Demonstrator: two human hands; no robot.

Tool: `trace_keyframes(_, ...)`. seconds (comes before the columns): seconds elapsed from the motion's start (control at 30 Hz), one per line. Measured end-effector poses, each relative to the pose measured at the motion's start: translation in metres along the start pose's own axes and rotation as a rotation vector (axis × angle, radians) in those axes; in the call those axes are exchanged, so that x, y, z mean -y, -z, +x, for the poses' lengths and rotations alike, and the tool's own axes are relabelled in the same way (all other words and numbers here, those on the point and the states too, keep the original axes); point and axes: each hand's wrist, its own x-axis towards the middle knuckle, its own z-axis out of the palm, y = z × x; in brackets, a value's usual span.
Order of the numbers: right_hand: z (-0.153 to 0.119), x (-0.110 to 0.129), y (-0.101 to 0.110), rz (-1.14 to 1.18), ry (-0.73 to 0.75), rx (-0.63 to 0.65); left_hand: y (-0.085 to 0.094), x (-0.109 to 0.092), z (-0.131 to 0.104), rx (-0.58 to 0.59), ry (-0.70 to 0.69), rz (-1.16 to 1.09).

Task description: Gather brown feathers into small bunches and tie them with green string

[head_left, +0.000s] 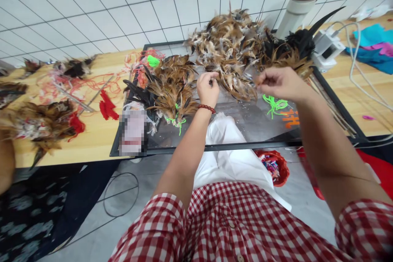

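Observation:
My left hand, with a red bead bracelet on its wrist, is curled closed above the black-framed tray, between two feather heaps. What its fingers hold, if anything, is too small to tell. My right hand is pinched closed over the tray's right part; a small brownish thing at its fingertips is blurred. Behind both hands lies a large pile of brown feathers. Left of my left hand are tied feather bundles with green string. Loose green strings and orange pieces lie below my right hand.
A white bottle and a white charger with cables stand at the back right. Red threads and more feathers lie on the wooden table at left, beside another person's arm. A red basket sits below.

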Motion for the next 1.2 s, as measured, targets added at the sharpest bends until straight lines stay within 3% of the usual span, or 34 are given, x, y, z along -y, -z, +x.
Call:
trace_keyframes(0.13,-0.027,0.001,-0.013,-0.085,-0.152,0.67,0.002,-0.003,0.002,-0.001,0.024,-0.042)
trace_keyframes(0.17,-0.028,-0.002,-0.02,-0.037,-0.179,0.773,0.002,-0.004,0.002,-0.002,0.033,-0.06)
trace_keyframes(0.23,-0.02,-0.01,-0.035,0.08,-0.236,0.853,0.004,-0.005,0.003,-0.001,0.054,-0.097)
trace_keyframes(0.3,-0.002,-0.023,-0.045,0.229,-0.261,0.784,0.006,-0.005,0.005,0.004,0.073,-0.125)
trace_keyframes(0.33,0.009,-0.029,-0.046,0.29,-0.246,0.682,0.007,-0.004,0.007,0.002,0.08,-0.136)
trace_keyframes(0.4,0.027,-0.038,-0.042,0.405,-0.245,0.36,0.009,0.0,0.011,-0.015,0.091,-0.154)
trace_keyframes(0.47,0.036,-0.038,-0.036,0.462,-0.244,0.213,0.012,0.004,0.016,-0.046,0.102,-0.172)
trace_keyframes(0.53,0.034,-0.03,-0.035,0.512,-0.23,0.241,0.015,0.008,0.02,-0.071,0.11,-0.191)
trace_keyframes(0.6,0.024,-0.015,-0.047,0.582,-0.206,0.376,0.017,0.01,0.023,-0.087,0.115,-0.204)
trace_keyframes(0.73,0.009,0.007,-0.101,0.687,-0.153,0.733,0.019,0.008,0.023,-0.1,0.129,-0.211)
trace_keyframes(0.8,0.009,0.008,-0.124,0.708,-0.128,0.758,0.018,0.005,0.021,-0.092,0.139,-0.214)
trace_keyframes(0.87,0.012,0.0,-0.13,0.732,-0.151,0.65,0.017,0.004,0.019,-0.082,0.147,-0.215)
trace_keyframes(0.97,0.014,-0.021,-0.102,0.759,-0.222,0.386,0.015,0.003,0.015,-0.075,0.15,-0.2)
trace_keyframes(1.1,0.014,-0.036,-0.043,0.606,-0.278,0.229,0.01,0.003,0.012,-0.064,0.157,-0.185)
trace_keyframes(1.2,0.023,-0.026,-0.024,0.563,-0.217,0.153,0.008,-0.003,0.01,-0.009,0.19,-0.247)
